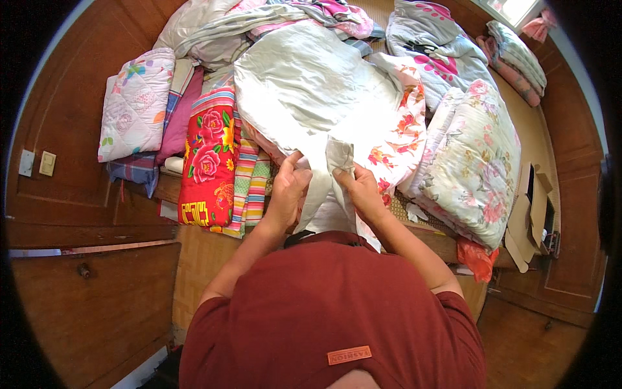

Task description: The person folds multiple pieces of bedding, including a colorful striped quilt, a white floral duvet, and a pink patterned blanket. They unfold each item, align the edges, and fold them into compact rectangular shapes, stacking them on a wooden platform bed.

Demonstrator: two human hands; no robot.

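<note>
A large pale grey-white cloth (pixel 311 71) spreads over the middle of the bed, its near end drawn toward my body. My left hand (pixel 289 188) is closed at the cloth's near left edge, fingers curled round the fabric. Opposite it, my right hand (pixel 360 189) pinches a folded flap of the same cloth, thumb on top. Between the hands the fabric narrows and hangs down at the bed's front edge. White fabric with red-orange flowers (pixel 403 133) shows at the right, partly under the pale cloth.
A red peony-patterned folded quilt (pixel 208 162) and a white patterned quilt (pixel 137 107) lie at left. A floral folded quilt (pixel 476 159) sits at right, beside an open cardboard box (pixel 526 220). Rumpled bedding (pixel 214 29) fills the back. A red plastic bag (pixel 478 258) hangs at the bed's edge.
</note>
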